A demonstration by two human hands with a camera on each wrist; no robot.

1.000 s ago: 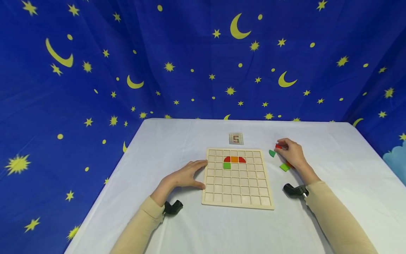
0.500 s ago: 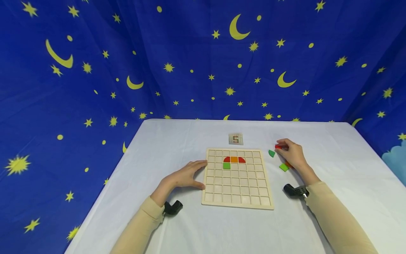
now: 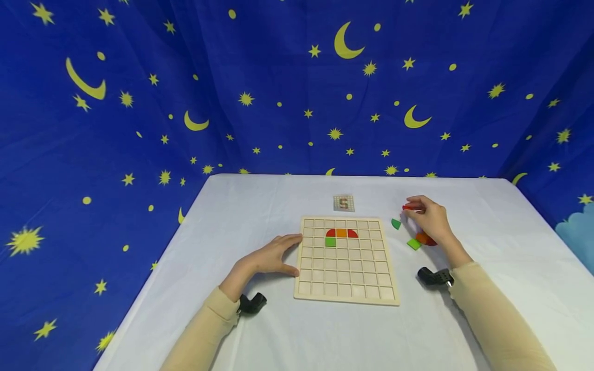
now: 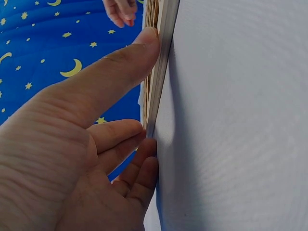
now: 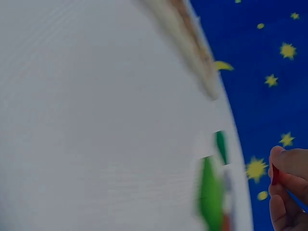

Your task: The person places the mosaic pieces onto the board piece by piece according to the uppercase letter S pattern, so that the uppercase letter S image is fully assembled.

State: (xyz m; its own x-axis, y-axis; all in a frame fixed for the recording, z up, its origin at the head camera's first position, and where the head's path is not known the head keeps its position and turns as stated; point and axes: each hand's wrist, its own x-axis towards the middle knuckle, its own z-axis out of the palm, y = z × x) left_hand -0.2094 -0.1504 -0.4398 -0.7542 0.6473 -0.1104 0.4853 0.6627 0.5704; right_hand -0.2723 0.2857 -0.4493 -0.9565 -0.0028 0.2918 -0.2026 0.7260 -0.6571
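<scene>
My left hand (image 3: 270,257) rests at the left edge of a wooden grid board (image 3: 348,293), fingers and thumb spread along its rim; the left wrist view shows the thumb against the board's side (image 4: 164,38). On the board sit an orange square (image 3: 341,233) between two red quarter-round tiles (image 3: 352,234), with a green square (image 3: 330,241) below the left one. Right of the board, my right hand (image 3: 431,216) pinches a small red tile (image 3: 407,207) between thumb and fingers, raised over the table. Its shape is mostly hidden by the fingers.
Near the right hand lie a dark green quarter-round tile (image 3: 396,224), a light green square (image 3: 414,244), an orange tile (image 3: 422,238) and a red tile (image 3: 432,242). A small pattern card (image 3: 344,203) lies behind the board. A starry blue curtain (image 3: 278,77) hangs beyond the table.
My right hand has risen slightly up and away with the red tile, uncovering more of the orange and red tiles below it. The left hand and board stay put.
</scene>
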